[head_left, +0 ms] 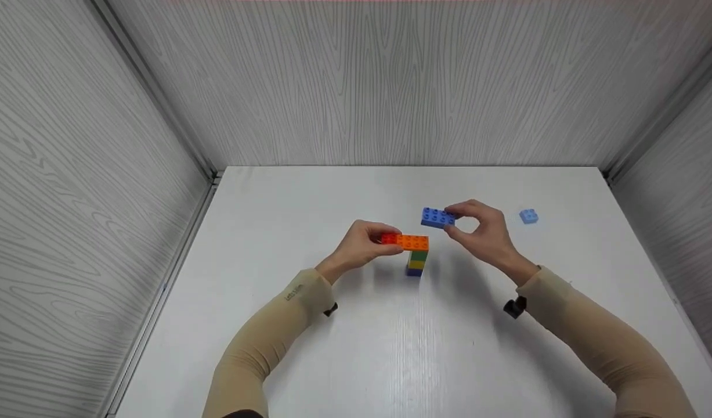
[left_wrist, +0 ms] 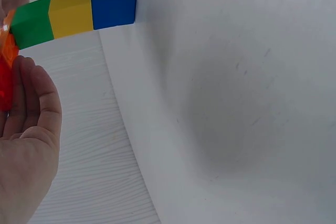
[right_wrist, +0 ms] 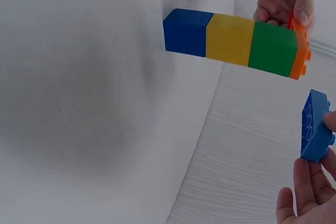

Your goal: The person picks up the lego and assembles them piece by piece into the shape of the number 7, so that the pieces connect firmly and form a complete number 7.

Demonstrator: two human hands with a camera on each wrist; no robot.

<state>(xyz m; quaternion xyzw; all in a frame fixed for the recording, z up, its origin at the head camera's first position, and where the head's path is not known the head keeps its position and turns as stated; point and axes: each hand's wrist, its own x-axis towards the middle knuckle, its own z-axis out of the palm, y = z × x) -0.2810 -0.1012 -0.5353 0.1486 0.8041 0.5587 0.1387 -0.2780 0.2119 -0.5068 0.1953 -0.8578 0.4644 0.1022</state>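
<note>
A small tower of a green brick (right_wrist: 272,48), a yellow brick (right_wrist: 229,38) and a blue block (right_wrist: 186,32) stands upright on the table. Across its top lies a flat orange brick (head_left: 415,242) that juts out to the left, with a red brick (head_left: 390,238) at its outer end. My left hand (head_left: 361,244) pinches the red brick between thumb and fingers. To the right, my right hand (head_left: 492,232) grips one end of a long blue brick (head_left: 434,218), studs up, in the air beyond and right of the tower. Its hollow underside shows in the right wrist view.
A small light-blue brick (head_left: 528,216) lies on the white table (head_left: 309,197) at the right, past my right hand. Grey wood-grain panels (head_left: 356,87) stand behind the table and on both sides.
</note>
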